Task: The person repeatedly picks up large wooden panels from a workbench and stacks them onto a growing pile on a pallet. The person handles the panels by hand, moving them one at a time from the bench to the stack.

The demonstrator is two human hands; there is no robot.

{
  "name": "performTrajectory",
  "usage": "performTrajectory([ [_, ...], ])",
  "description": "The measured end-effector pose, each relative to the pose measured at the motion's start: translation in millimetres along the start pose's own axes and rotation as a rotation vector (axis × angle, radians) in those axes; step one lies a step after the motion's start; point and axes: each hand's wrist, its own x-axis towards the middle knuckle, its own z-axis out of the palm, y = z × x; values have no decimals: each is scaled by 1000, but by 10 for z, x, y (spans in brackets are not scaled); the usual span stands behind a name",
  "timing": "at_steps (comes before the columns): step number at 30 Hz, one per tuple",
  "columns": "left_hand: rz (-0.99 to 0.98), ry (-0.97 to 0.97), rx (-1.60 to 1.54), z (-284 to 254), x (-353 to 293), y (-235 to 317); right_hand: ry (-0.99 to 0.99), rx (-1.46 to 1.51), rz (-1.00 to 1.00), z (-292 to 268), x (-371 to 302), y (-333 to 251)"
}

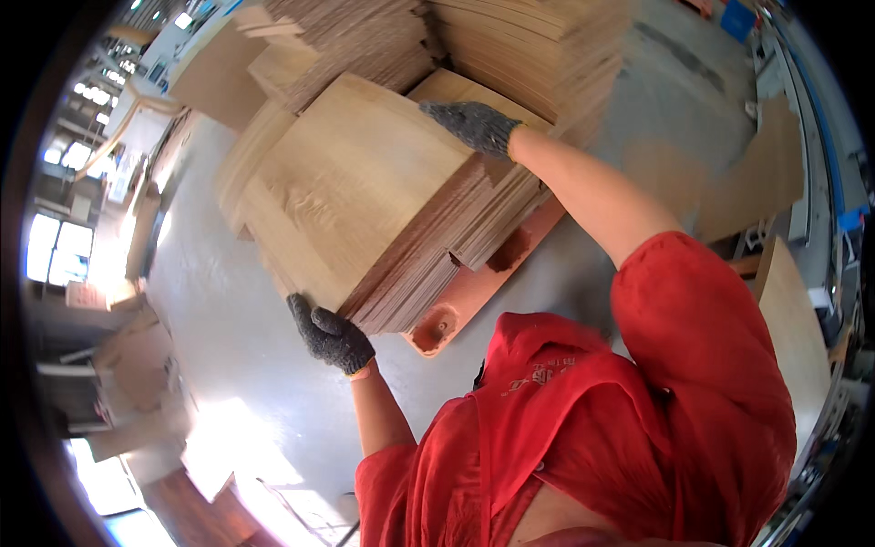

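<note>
A tall stack of thin wooden panels (428, 246) stands in front of me, its smooth tan top panel (355, 173) facing up. My left hand (330, 335), in a dark grey knit glove, is at the near left corner of that panel, fingers stretched and thumb apart. At the opposite end, my right hand (469, 126) wears a matching glove. Its fingers lie extended along the panel's corner. Neither hand is wrapped round anything visible; the undersides of both are hidden.
Under the stack is an orange pallet (439, 321). More stacked panels (510, 55) rise behind it, partly blurred. Flat cardboard-coloured sheets (761, 173) lie to the right beside a long machine frame (807, 118). Bright windows (59, 251) and piled boards (137, 365) line the left.
</note>
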Motion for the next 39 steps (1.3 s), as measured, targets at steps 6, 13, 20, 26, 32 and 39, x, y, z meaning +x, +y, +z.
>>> performTrajectory([
  [6,50,-37,204,-420,-392,-134,263,755,675,-262,-1033,281],
  [13,-531,-621,383,-617,-1870,-235,528,740,1291,-570,-3835,787],
  [20,-592,-1168,476,-83,-2545,544,784,280,873,-1670,-5692,779],
  [26,-194,-1378,280,500,-2779,1309,766,-415,1126,-2476,-6246,47],
  [32,314,-1380,63,703,-3171,1386,515,-735,1091,-2618,-6624,-211],
  [39,486,-1631,286,750,-3263,1253,411,-879,913,-2424,-6931,-228],
])
